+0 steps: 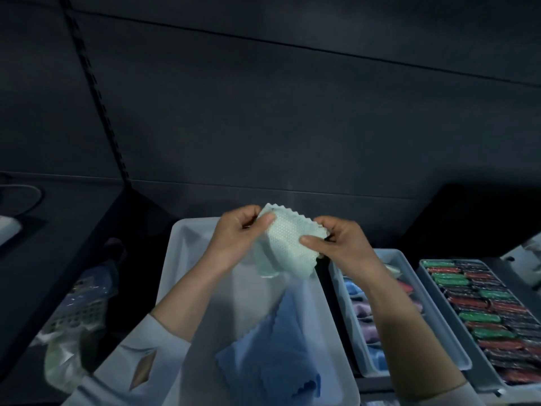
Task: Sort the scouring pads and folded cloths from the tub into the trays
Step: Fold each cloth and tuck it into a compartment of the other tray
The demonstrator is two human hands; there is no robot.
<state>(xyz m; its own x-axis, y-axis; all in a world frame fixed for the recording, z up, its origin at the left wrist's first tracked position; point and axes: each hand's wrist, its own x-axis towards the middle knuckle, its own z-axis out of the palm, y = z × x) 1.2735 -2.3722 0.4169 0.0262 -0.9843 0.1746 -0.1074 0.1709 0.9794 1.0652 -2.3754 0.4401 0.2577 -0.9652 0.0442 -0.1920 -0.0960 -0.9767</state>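
I hold a pale green, dotted cloth (288, 244) with zigzag edges above the far end of the white tub (178, 259). My left hand (237, 238) pinches its upper left corner. My right hand (336, 244) pinches its right edge. The cloth is partly folded and droops below my fingers. A blue cloth (272, 350) lies crumpled in the tub's near end. To the right stands a narrow grey tray (407, 262) with folded blue and pink cloths. Beyond it a second grey tray (424, 276) is packed with red and green scouring pads (480, 317).
A perforated basket (85, 309) with bagged items and a crumpled plastic bag (61, 358) sit to the tub's left. A dark box (483, 218) stands behind the trays at the right. A cable (26, 197) lies on the dark surface at far left.
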